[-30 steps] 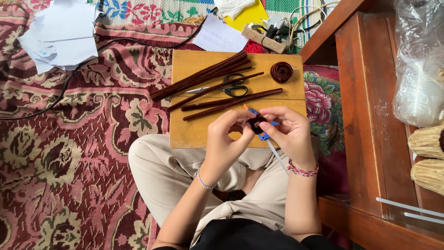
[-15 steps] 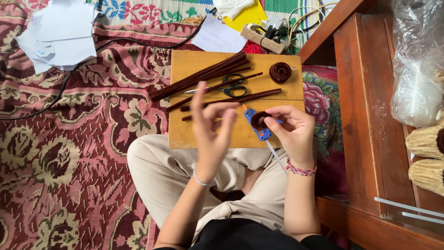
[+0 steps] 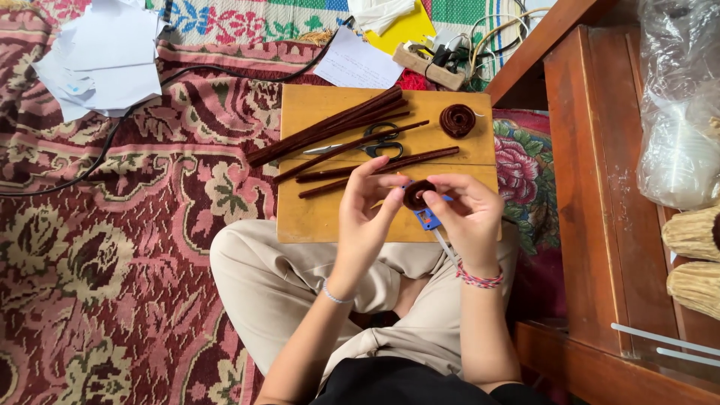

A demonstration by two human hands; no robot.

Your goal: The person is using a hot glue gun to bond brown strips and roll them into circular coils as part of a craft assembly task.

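My right hand (image 3: 469, 217) holds a small dark brown coil of fuzzy wire (image 3: 416, 195) together with a blue-handled tool (image 3: 427, 219) over the near edge of a wooden board (image 3: 307, 217). My left hand (image 3: 367, 214) meets it from the left, fingertips pinching the coil's side. Behind the hands, on the board, lie several long brown fuzzy sticks (image 3: 330, 131), black-handled scissors (image 3: 375, 141) and a finished brown coil (image 3: 457, 120).
I sit cross-legged on a red patterned rug (image 3: 112, 247). White papers (image 3: 97, 56) lie far left, a power strip with cables (image 3: 431, 64) beyond the board. Wooden furniture (image 3: 592, 187) stands right, with a plastic bag (image 3: 679, 105) and straw bundles (image 3: 694, 255).
My left hand lifted off the coil with fingers spread half a second ago, and has now come back to pinch it. The right hand kept hold and shifted slightly.
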